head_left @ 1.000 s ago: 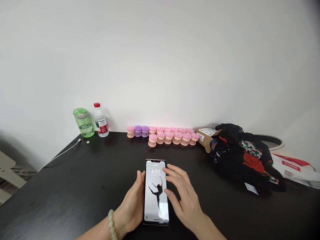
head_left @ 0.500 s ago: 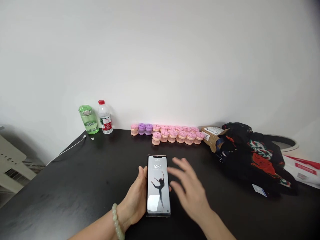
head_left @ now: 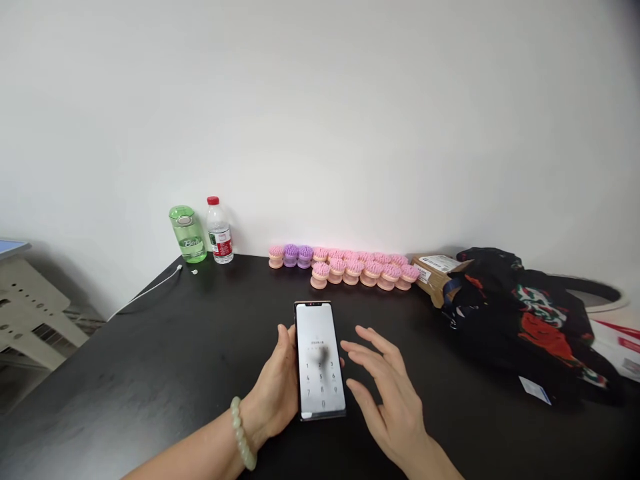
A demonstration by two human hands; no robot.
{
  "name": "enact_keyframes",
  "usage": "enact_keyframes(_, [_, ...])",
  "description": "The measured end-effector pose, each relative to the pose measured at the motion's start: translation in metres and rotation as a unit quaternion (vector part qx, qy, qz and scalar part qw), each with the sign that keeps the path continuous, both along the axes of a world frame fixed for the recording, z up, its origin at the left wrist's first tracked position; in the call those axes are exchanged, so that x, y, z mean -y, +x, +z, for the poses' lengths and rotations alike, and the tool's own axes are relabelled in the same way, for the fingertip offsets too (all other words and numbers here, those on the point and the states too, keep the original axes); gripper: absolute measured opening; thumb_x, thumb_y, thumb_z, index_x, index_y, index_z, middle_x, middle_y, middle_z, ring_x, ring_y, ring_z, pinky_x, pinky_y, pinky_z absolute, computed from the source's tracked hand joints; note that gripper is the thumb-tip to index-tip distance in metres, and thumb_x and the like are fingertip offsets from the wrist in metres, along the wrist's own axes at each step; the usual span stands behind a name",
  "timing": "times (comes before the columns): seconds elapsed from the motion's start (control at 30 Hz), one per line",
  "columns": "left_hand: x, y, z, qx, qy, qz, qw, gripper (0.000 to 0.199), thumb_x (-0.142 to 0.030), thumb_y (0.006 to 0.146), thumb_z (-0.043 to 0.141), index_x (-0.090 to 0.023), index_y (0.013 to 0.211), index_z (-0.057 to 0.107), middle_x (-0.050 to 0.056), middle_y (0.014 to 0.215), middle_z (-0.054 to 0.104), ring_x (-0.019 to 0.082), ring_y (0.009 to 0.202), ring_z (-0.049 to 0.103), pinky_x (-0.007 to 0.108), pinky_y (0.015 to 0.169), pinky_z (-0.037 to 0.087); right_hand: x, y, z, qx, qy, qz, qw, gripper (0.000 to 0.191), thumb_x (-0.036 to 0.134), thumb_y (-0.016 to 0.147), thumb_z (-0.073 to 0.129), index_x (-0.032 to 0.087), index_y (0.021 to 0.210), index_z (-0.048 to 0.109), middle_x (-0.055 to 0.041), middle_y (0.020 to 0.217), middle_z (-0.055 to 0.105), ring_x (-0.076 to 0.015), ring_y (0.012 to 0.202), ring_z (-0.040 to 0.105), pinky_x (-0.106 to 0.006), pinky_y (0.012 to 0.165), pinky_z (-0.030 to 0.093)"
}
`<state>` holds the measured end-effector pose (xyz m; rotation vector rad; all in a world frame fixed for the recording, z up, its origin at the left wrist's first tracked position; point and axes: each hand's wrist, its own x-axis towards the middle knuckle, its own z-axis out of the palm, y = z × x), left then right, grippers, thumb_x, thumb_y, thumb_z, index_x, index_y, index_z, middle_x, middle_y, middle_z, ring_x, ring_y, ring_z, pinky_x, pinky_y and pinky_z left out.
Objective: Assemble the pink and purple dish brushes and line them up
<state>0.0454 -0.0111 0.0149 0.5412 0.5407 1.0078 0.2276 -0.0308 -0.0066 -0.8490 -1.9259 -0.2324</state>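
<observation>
My left hand [head_left: 278, 390] is wrapped round a smartphone [head_left: 321, 360] from its left side, with the thumb along the left edge and a fingertip showing at the right edge. The lit screen has a passcode keypad with digits over a pale background. Just right of the phone, apart from it, hovers my right hand [head_left: 387, 400] with its fingers spread and nothing in it. A pale green bead bracelet [head_left: 243, 433] circles my left wrist.
Pink brushes [head_left: 370, 272] and purple brushes [head_left: 297, 256] stand along the wall on the black table [head_left: 200, 360]. At the left are a green bottle [head_left: 189, 237], a water bottle [head_left: 220, 233] and a white cable [head_left: 150, 290]. A cardboard box [head_left: 435, 273] and black patterned bag [head_left: 530, 327] lie right.
The screen has switched from a lock picture with the time to a number keypad. My right hand has drawn slightly right and down from the phone. The view has shifted a little left.
</observation>
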Motion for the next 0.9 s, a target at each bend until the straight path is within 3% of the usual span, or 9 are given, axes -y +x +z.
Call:
enact_keyframes(0.3, [0.000, -0.001, 0.000, 0.000, 0.009, 0.002, 1.000, 0.059, -0.066, 0.093, 0.035, -0.019, 0.116, 0.062, 0.011, 0.111, 0.069, 0.030, 0.114, 0.059, 0.045, 0.103, 0.039, 0.007, -0.017, -0.001, 0.071, -0.016, 0.099, 0.992, 0.014, 0.019, 0.097, 0.051, 0.011, 0.104, 0.059, -0.0158, 0.109, 0.071, -0.0304, 0.124, 0.056, -0.053, 0.100, 0.052])
enact_keyframes(0.5, [0.000, -0.001, 0.001, 0.012, 0.006, 0.000, 1.000, 0.062, -0.069, 0.089, 0.043, -0.020, 0.121, 0.061, 0.011, 0.117, 0.067, 0.030, 0.118, 0.056, 0.043, 0.104, 0.037, 0.007, -0.024, -0.001, 0.113, -0.012, 0.103, 0.988, 0.016, 0.023, 0.099, 0.049, 0.011, 0.101, 0.059, -0.0164, 0.113, 0.071, -0.0301, 0.127, 0.053, -0.051, 0.102, 0.052])
enact_keyframes(0.9, [0.001, -0.002, 0.002, 0.011, 0.012, 0.001, 1.000, 0.054, -0.069, 0.086, 0.049, -0.020, 0.105, 0.063, 0.009, 0.114, 0.067, 0.030, 0.117, 0.057, 0.042, 0.102, 0.039, 0.008, -0.022, 0.001, 0.110, 0.000, 0.094, 0.990, 0.019, 0.024, 0.100, 0.046, 0.011, 0.103, 0.059, -0.0167, 0.113, 0.071, -0.0303, 0.128, 0.054, -0.051, 0.100, 0.053])
